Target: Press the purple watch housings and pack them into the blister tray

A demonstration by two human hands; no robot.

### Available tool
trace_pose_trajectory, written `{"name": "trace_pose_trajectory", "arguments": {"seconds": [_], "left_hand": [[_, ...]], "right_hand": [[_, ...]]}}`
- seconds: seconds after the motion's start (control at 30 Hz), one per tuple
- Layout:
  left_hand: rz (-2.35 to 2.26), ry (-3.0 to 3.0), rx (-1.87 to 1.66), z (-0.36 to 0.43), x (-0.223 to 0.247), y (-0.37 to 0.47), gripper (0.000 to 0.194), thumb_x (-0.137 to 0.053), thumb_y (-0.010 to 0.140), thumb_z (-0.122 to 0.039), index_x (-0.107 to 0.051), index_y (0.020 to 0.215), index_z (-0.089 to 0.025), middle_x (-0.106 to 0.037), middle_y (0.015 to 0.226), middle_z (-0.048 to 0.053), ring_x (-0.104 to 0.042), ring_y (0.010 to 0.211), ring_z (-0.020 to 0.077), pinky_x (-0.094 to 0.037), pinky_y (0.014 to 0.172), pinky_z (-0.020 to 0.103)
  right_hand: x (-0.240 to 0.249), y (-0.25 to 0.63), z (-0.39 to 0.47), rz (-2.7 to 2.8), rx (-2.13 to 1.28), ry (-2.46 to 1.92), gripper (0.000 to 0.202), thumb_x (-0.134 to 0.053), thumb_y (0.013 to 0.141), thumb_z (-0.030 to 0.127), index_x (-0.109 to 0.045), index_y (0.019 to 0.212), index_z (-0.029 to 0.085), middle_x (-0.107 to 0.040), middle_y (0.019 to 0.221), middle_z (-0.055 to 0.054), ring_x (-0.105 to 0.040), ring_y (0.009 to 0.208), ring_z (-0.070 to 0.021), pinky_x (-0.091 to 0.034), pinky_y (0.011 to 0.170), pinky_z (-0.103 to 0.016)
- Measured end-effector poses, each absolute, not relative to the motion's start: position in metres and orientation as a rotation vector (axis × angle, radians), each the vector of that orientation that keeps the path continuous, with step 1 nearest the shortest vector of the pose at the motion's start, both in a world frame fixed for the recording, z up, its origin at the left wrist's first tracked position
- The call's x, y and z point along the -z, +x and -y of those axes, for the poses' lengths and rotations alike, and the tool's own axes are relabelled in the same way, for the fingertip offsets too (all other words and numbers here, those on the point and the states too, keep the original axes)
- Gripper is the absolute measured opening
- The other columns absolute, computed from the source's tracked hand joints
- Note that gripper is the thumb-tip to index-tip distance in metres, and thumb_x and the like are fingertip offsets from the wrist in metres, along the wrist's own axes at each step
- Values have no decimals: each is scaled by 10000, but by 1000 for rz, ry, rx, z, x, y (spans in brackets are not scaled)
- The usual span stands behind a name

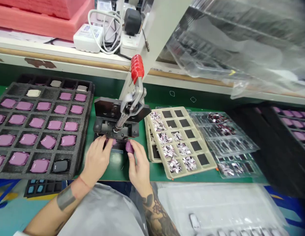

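Note:
My right hand (140, 164) pinches a purple watch case (129, 147) between thumb and fingers, just in front of the toggle clamp press (116, 126). At the press's front edge, my left hand (96, 159) has its fingertips closed on another purple watch case (113, 142), which its fingers partly cover. The press has a red handle (137, 67) that stands raised, and a metal plunger (121, 123) points down at the black fixture. How the left piece sits against the fixture is hidden.
A black foam tray (79, 157) of purple watch cases lies left. To the right are beige trays (178, 172) of small shiny parts, clear plastic trays (231, 149) and a blurred dark tray (255, 157). A shelf (61, 60) with cables and chargers runs behind.

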State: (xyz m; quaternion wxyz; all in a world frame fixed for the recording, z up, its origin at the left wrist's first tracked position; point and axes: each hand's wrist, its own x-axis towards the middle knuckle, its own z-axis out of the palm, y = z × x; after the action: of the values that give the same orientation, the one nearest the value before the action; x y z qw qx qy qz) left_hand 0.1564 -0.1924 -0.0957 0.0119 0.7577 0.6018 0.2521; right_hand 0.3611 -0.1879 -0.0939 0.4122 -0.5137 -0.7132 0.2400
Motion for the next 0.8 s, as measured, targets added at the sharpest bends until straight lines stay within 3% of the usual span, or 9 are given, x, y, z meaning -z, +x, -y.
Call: {"name": "trace_pose_trajectory", "arguments": {"seconds": [0.17, 0.33, 0.5, 0.57, 0.67, 0.73, 0.8], "left_hand": [[-1907, 2390, -613, 177, 104, 165, 441, -510, 1046, -34, -782, 1362, -177, -766, 1274, 208, -691, 1288, 397, -571, 1124, 567], [-1879, 2316, -565, 183, 110, 168, 414, -566, 1089, -167, -706, 1468, -77, -708, 1449, 270, -610, 1458, 461, -450, 1276, 651], [-1616, 2001, -950, 199, 101, 164, 459, -529, 1131, -254, -635, 1567, -156, -632, 1613, 218, -522, 1578, 420, -360, 1350, 653], [-1446, 1793, -1125, 216, 87, 162, 460, -577, 1130, -318, -624, 1576, -216, -654, 1587, 183, -589, 1509, 378, -463, 1286, 571], [-1356, 1438, -1234, 242, 62, 158, 272, -649, 1110, -357, -733, 1345, -250, -775, 1216, 125, -743, 1094, 285, -617, 964, 403], [-1401, 1303, -1284, 253, 47, 147, 152, -666, 1102, -341, -763, 1173, -248, -761, 1036, 90, -720, 917, 247, -596, 838, 361], [-1489, 1306, -1344, 258, 36, 123, 120, -694, 1085, -321, -773, 1145, -255, -767, 1032, 79, -717, 909, 241, -579, 837, 352]], "right_hand": [[93, 387, 193, 1781, -500, -1330, 478, -521, 1136, 198, -583, 1607, 258, -684, 1517, -143, -659, 1440, -277, -597, 1188, -499], [100, 390, 201, 1791, -511, -1341, 479, -533, 1130, 183, -592, 1599, 254, -698, 1507, -149, -682, 1418, -279, -620, 1173, -510], [104, 373, 202, 1849, -433, -1204, 565, -552, 1094, 103, -564, 1637, 259, -715, 1492, -158, -705, 1393, -290, -658, 1136, -531], [102, 360, 201, 1919, -330, -1034, 636, -603, 1054, 58, -554, 1655, 259, -744, 1449, -159, -732, 1338, -300, -683, 1085, -535], [89, 344, 193, 2116, -225, -708, 688, -686, 996, 41, -582, 1644, 248, -803, 1327, -134, -773, 1230, -295, -716, 985, -498], [70, 343, 175, 2162, -165, -552, 687, -773, 973, 140, -610, 1627, 275, -823, 1210, -108, -798, 1142, -300, -725, 908, -489], [44, 351, 145, 2035, -99, -577, 691, -839, 959, 347, -619, 1613, 381, -806, 1130, -77, -808, 1052, -309, -718, 840, -515]]}}
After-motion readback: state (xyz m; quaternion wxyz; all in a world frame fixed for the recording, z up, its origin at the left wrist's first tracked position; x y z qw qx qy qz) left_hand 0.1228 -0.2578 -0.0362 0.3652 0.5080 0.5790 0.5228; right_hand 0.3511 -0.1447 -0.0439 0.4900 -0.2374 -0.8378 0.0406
